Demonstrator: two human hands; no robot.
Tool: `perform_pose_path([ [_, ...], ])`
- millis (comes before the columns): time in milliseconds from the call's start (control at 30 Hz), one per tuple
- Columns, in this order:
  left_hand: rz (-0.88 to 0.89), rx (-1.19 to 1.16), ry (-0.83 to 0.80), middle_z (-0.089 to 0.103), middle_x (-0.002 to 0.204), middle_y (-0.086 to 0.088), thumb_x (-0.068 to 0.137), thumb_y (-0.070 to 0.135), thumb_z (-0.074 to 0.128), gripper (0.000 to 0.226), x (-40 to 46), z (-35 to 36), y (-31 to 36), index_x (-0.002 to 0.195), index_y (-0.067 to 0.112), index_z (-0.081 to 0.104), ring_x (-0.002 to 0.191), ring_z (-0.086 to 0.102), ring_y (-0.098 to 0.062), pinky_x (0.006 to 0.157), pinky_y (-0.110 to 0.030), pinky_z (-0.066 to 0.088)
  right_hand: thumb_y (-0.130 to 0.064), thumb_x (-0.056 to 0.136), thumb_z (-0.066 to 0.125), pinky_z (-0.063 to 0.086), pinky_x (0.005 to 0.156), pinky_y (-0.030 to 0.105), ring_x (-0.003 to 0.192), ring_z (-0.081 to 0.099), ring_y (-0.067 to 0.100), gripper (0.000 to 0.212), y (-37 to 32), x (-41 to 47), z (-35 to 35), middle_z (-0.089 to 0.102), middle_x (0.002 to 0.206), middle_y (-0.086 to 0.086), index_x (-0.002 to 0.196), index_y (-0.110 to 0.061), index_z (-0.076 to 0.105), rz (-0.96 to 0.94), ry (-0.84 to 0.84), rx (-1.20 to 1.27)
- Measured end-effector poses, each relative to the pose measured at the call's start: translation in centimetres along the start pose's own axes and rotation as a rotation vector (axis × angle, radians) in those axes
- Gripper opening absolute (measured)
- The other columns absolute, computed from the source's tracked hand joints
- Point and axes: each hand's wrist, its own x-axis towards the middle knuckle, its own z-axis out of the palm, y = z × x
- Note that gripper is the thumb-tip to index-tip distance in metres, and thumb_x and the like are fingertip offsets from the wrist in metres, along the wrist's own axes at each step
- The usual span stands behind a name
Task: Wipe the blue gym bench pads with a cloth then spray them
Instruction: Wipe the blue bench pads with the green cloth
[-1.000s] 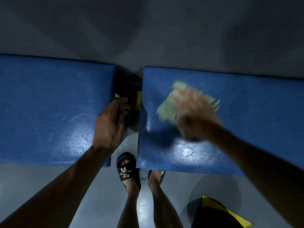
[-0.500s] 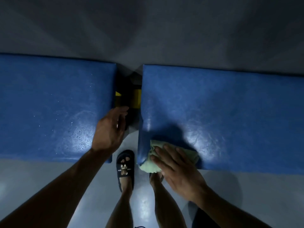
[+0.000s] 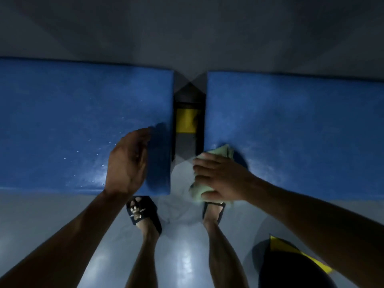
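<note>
Two blue bench pads lie side by side with a gap between them. On the near left corner of the right pad point(image 3: 301, 125) my right hand point(image 3: 222, 177) presses a pale green cloth point(image 3: 223, 151) with its fingers laid flat. The cloth hangs partly over the pad's near edge. My left hand point(image 3: 127, 163) hovers or rests over the near right part of the left pad point(image 3: 72, 121), fingers loosely curled, holding nothing. Small droplets glint on the left pad. No spray bottle is in view.
In the gap between the pads sits a black and yellow frame part point(image 3: 187, 121). My legs and black sandals point(image 3: 143, 213) stand on the glossy grey floor point(image 3: 41, 215) right below the gap. A dark object with a yellow edge point(image 3: 291, 260) lies at the lower right.
My right hand carried the cloth from the pad's middle to its near edge, then leftward onto the near left corner. My left hand drifted slightly inward over the left pad.
</note>
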Motion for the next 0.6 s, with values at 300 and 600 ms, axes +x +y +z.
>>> perform_pose_path([
  [300, 0.009, -0.004, -0.015, 0.068, 0.120, -0.003, 0.093, 0.018, 0.043, 0.040, -3.4, -7.1, -8.1, 0.128, 0.016, 0.062, 0.100, 0.061, -0.029, 0.084, -0.043, 0.052, -0.045, 0.102, 0.043, 0.039, 0.106, 0.035, 0.101, 0.067, 0.024, 0.037, -5.9, 6.3, -2.0, 0.073, 0.096, 0.002, 0.097, -0.021, 0.071, 0.881, 0.383, 0.562],
  [600, 0.017, -0.047, 0.003, 0.069, 0.121, 0.000, 0.101, 0.023, 0.043, 0.033, -5.6, -9.4, -13.7, 0.123, 0.014, 0.066, 0.106, 0.062, -0.023, 0.088, -0.040, 0.053, -0.083, 0.083, 0.047, 0.056, 0.100, 0.048, 0.118, 0.066, 0.021, 0.073, -17.0, 11.3, -1.4, 0.069, 0.129, 0.002, 0.130, -0.031, 0.065, 1.524, 0.913, 1.596],
])
